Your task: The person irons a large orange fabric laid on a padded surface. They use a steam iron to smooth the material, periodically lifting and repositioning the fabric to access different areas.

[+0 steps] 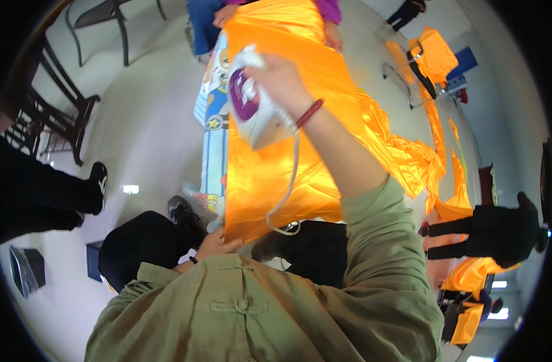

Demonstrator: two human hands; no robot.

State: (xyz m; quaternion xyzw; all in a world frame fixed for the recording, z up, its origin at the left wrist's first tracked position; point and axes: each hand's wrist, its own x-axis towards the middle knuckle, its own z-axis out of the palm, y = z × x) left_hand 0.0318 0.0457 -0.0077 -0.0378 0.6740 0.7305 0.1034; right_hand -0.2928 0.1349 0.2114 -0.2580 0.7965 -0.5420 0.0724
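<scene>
Right hand (279,84) wraps around handle of white-and-purple plastic iron (246,99); iron is over left side of shiny orange cloth (276,175), contact unclear. Left hand (217,245) at cloth's near left corner, can't tell if pinching. Light-blue cartoon-print fabric (214,148) shows along cloth's left edge.

A glossy pale floor (143,102) lies beneath dark chairs (101,14), a whitish wall (508,78) rightward.
</scene>
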